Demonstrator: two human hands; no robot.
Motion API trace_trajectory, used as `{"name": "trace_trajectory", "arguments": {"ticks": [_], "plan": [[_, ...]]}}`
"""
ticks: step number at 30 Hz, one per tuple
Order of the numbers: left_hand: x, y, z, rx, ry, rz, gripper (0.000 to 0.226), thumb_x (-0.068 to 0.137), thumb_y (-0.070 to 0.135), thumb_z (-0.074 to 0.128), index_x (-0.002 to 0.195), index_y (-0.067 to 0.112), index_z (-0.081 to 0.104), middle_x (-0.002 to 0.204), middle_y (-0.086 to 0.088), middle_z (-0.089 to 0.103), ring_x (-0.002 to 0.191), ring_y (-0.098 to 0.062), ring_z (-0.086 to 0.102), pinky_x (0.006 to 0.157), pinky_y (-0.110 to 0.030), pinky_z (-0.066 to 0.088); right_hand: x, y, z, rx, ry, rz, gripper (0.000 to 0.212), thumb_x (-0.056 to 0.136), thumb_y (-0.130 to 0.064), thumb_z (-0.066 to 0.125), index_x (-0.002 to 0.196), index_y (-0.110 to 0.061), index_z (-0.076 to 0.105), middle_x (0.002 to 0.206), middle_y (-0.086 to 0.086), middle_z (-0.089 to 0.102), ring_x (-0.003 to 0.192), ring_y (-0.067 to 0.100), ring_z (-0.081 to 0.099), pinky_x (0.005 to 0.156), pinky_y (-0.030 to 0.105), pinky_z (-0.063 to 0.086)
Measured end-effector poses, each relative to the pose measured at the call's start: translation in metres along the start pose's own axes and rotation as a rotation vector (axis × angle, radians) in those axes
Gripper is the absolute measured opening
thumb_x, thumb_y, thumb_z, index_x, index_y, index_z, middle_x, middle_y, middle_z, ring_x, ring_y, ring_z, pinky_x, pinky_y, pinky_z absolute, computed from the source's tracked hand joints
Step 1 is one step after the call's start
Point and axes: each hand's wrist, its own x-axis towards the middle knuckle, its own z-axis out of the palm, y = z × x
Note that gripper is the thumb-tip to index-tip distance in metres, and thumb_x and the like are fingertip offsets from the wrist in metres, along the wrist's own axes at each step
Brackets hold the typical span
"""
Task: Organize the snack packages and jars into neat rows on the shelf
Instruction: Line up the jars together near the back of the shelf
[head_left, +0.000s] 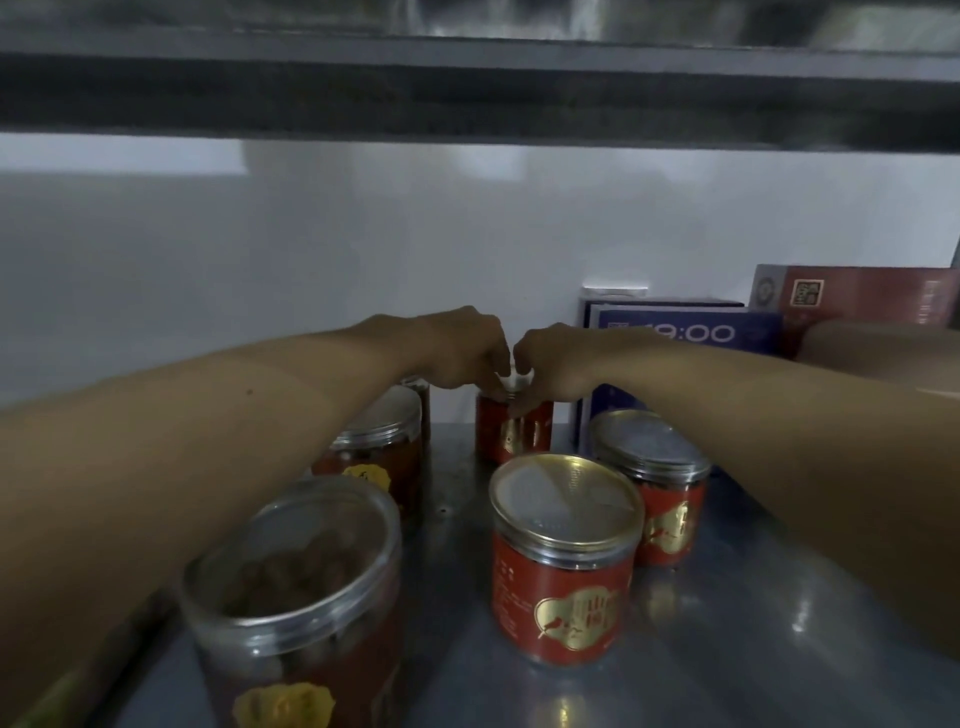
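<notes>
Both my arms reach deep into a metal shelf (727, 649). My left hand (462, 348) and my right hand (556, 364) meet over the lid of a red-labelled jar (511, 431) standing at the back, fingers curled round its top. In front of it stands a gold-lidded red jar (566, 561), with a silver-lidded red jar (660, 488) to its right. On the left, a clear-lidded jar (296, 597) stands nearest, another jar (379, 447) behind it under my left forearm, and a third jar (420, 395) mostly hidden further back.
A blue box (685, 338) printed "19:00" stands against the white back wall at the right, with a red box (857, 301) beside it. The dark underside of the upper shelf (467, 104) runs across the top, close above my hands.
</notes>
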Motion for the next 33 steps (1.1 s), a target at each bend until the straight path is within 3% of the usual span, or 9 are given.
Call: {"name": "trace_trajectory", "arguments": {"ticks": [9,13,17,20,25,30,33], "plan": [[0.011,0.005,0.002,0.043,-0.005,0.026,0.039,0.093,0.030,0.061,0.127,0.013,0.063,0.130,-0.002,0.062,0.115,-0.017,0.059,0.102,-0.034,0.046,-0.002,0.003,0.001,-0.035,-0.004,0.016,0.067,0.091,-0.043,0.064,0.142,-0.004,0.042,0.137,0.011,0.054,0.121,0.025,0.054,0.101,0.035,0.046],[0.009,0.003,0.002,0.033,-0.003,0.031,0.041,0.092,0.032,0.061,0.129,0.014,0.061,0.131,-0.002,0.061,0.117,-0.017,0.058,0.100,-0.029,0.045,-0.002,0.003,0.002,-0.030,0.007,0.019,0.066,0.091,-0.041,0.064,0.141,-0.004,0.042,0.135,0.011,0.055,0.120,0.025,0.054,0.098,0.033,0.046],[0.004,0.003,0.003,0.050,-0.012,0.055,0.042,0.094,0.033,0.058,0.130,0.014,0.060,0.134,-0.002,0.059,0.120,-0.017,0.056,0.103,-0.036,0.044,-0.006,0.001,0.003,-0.024,0.016,0.021,0.067,0.091,-0.041,0.064,0.142,-0.004,0.041,0.135,0.011,0.054,0.120,0.025,0.054,0.093,0.031,0.045],[0.001,0.006,0.002,0.076,-0.036,0.050,0.044,0.094,0.039,0.056,0.129,0.014,0.060,0.130,-0.005,0.061,0.118,-0.022,0.056,0.100,-0.039,0.045,-0.012,0.001,0.003,-0.010,0.019,0.010,0.061,0.091,-0.041,0.065,0.137,-0.004,0.048,0.122,0.009,0.060,0.107,0.022,0.058,0.086,0.029,0.047],[-0.012,0.018,-0.009,0.031,-0.004,0.002,0.053,0.094,0.040,0.057,0.141,0.018,0.046,0.145,0.000,0.047,0.127,-0.016,0.046,0.096,-0.020,0.033,-0.036,0.001,-0.013,0.060,0.095,-0.027,0.064,0.093,-0.040,0.062,0.145,-0.009,0.040,0.140,0.008,0.050,0.124,0.024,0.051,0.102,0.032,0.044],[-0.032,0.038,-0.020,-0.052,0.051,0.007,0.049,0.091,0.041,0.060,0.135,0.019,0.054,0.134,0.004,0.056,0.117,-0.013,0.053,0.092,-0.017,0.036,-0.062,0.003,-0.022,0.037,0.080,-0.016,0.070,0.090,-0.046,0.064,0.147,-0.013,0.039,0.143,0.004,0.048,0.127,0.021,0.048,0.105,0.032,0.042],[-0.043,0.057,-0.025,-0.107,0.046,-0.006,0.038,0.090,0.044,0.060,0.121,0.023,0.064,0.115,0.009,0.062,0.098,-0.007,0.056,0.084,-0.019,0.041,-0.080,0.008,-0.025,0.036,0.072,-0.001,0.073,0.088,-0.049,0.065,0.147,-0.015,0.039,0.146,0.001,0.047,0.129,0.020,0.046,0.104,0.028,0.039]]}}
